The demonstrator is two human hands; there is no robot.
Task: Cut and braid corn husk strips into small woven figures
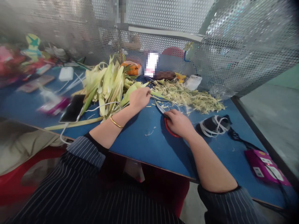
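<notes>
Right hand (178, 123): gripping one pair of red-handled scissors (161, 109) over the table (140, 137). Blades point forward and to the left, toward the left hand; the long axis runs diagonally back into the right palm. Left hand (139, 99): fingers closed on one green husk strip (160, 95), whose visible length extends rightward, slightly back toward the person, just beyond the scissor tips.

Count: one bundle of pale husks (114, 79), left of the left hand, individual leaves overlapping and not countable; one heap of shreds (201, 99), beyond the right hand; one cord-wrapped black object (212, 126), right of the right hand; one dark-screened phone (73, 109), well left of the left hand.
</notes>
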